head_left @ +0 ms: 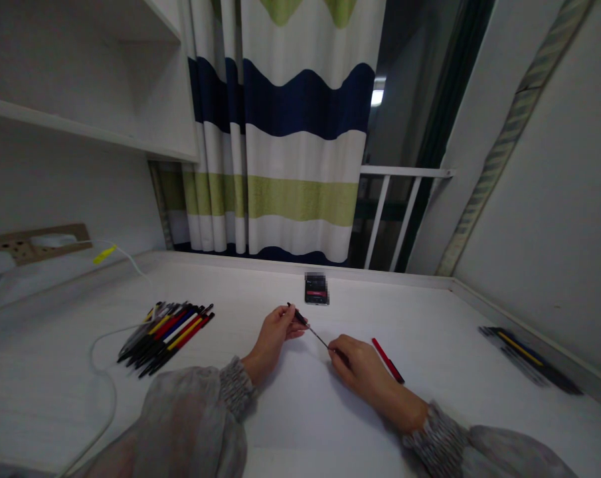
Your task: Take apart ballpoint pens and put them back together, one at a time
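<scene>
My left hand [276,338] pinches a short black pen part [298,316] between thumb and fingertips. Out of that part runs a thin dark rod that looks like a pen refill [318,337], slanting down to the right. Its other end meets the closed fingertips of my right hand [357,365], which hide that end. Just beyond my right hand, a red pen piece with a black end [388,362] lies on the white desk [300,411], apart from the fingers.
Many mixed pens [168,335] lie heaped at the left, with a white cable [111,385] beside them. A dark, partly blurred phone-like object [317,289] lies at the back. Black and yellow pens [529,362] lie far right. Curtain [300,159] and power sockets [56,240] are behind.
</scene>
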`<state>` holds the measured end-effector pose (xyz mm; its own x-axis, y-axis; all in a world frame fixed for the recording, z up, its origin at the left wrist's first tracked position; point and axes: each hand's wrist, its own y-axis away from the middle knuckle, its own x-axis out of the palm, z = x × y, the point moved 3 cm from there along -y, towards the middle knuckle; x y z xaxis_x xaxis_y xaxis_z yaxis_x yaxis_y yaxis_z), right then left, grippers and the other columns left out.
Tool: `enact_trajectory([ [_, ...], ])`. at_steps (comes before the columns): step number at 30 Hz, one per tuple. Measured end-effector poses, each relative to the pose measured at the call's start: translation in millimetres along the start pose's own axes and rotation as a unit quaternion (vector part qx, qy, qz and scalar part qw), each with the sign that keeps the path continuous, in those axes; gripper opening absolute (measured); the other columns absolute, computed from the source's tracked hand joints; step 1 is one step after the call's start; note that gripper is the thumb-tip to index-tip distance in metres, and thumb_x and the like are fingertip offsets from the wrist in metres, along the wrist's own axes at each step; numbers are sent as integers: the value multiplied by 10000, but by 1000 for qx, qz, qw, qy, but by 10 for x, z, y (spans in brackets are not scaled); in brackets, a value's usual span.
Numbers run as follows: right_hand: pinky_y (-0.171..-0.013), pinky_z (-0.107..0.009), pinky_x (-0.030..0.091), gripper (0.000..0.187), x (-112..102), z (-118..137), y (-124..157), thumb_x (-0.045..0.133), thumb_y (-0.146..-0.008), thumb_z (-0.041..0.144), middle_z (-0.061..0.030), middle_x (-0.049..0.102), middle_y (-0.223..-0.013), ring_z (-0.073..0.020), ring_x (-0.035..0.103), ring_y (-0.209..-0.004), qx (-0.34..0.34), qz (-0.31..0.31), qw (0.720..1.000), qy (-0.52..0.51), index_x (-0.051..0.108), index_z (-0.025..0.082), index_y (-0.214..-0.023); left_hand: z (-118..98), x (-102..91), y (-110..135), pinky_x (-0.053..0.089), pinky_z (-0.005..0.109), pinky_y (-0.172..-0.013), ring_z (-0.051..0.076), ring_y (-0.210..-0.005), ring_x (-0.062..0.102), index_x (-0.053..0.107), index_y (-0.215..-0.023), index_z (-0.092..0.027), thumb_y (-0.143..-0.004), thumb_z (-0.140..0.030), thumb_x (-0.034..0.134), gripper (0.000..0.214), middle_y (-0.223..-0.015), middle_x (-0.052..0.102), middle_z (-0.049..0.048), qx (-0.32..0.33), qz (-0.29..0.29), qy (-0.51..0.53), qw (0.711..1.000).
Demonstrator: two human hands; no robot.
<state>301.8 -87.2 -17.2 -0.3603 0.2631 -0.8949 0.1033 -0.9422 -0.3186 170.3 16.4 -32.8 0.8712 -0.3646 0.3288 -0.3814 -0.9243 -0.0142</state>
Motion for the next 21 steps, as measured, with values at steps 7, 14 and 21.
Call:
enact_trajectory([
  [7, -650, -252, 412, 208, -4, -30, -12, 401, -805, 177, -54, 620, -801, -148, 569, -714, 11, -22, 1000, 1, 603, 156, -849, -10, 27, 17, 475, 209, -576, 131, -635, 637, 494, -733, -147, -707, -407, 623, 292, -745, 668, 57, 0, 15, -3, 1000],
  [14, -588, -259, 417, 184, -30, -86, -5, 392, -844, 227, -56, 594, -802, -149, 555, -669, 8, -106, 994, -8, 568, 176, -869, 26, 94, 59, 447, 235, -623, 149, -687, 626, 535, -719, -139, -627, -369, 673, 283, -742, 655, 42, -14, 111, -76, 991],
  [21, -607, -269, 418, 151, -14, -155, -11, 391, -831, 139, -53, 541, -770, -158, 518, -690, -42, -145, 988, -21, 535, 169, -794, 122, 99, 27, 445, 249, -588, 103, -539, 545, 510, -636, -141, -607, -226, 609, 134, -564, 546, -30, 11, 154, -148, 977],
])
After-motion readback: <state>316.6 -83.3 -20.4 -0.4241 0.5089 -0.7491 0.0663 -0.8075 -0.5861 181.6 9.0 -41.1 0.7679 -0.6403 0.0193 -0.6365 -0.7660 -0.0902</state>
